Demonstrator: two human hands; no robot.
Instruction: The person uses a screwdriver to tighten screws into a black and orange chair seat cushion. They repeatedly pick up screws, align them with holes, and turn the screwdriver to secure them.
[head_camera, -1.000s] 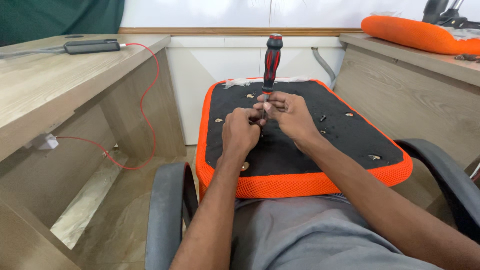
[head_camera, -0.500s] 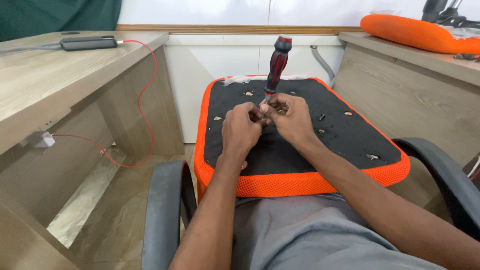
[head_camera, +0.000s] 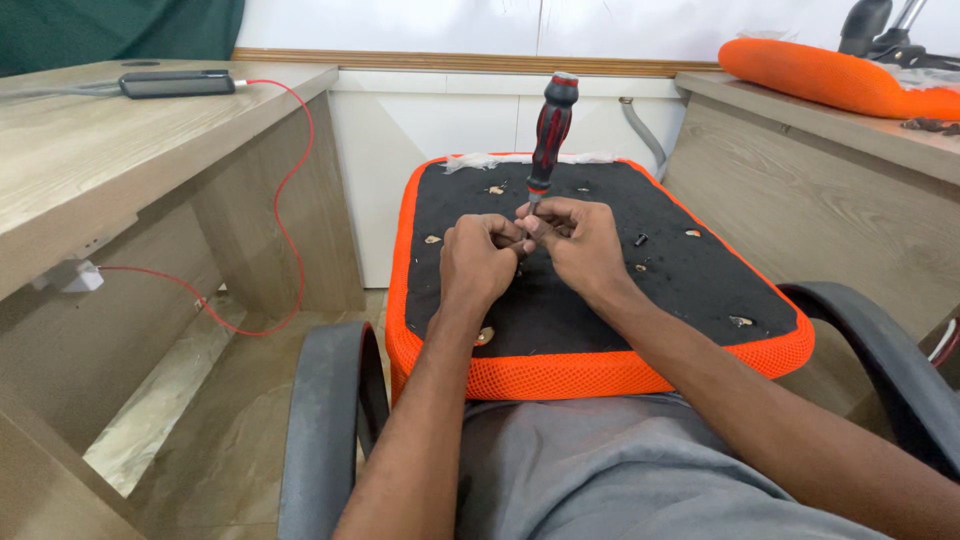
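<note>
An upturned chair seat (head_camera: 600, 365) with an orange mesh rim and a black underside rests against my lap. A screwdriver with a red and black handle (head_camera: 551, 128) stands almost upright over its middle, tip pointing down between my hands. My right hand (head_camera: 572, 240) grips its shaft just below the handle. My left hand (head_camera: 478, 258) is closed right beside it, fingers touching the shaft near the tip. The tip itself is hidden by my fingers. Several screw holes and a loose black screw (head_camera: 641, 239) dot the black surface.
A wooden desk (head_camera: 110, 150) at left carries a dark device (head_camera: 177, 83) with a red cable (head_camera: 290, 190) hanging down. At right, another wooden desk (head_camera: 800, 150) bears an orange cushion (head_camera: 830, 75). Black chair armrests (head_camera: 325, 430) flank my lap.
The screwdriver handle has tilted slightly, from leaning right back toward upright. Both hands stay clasped around its lower shaft at the same spot on the seat.
</note>
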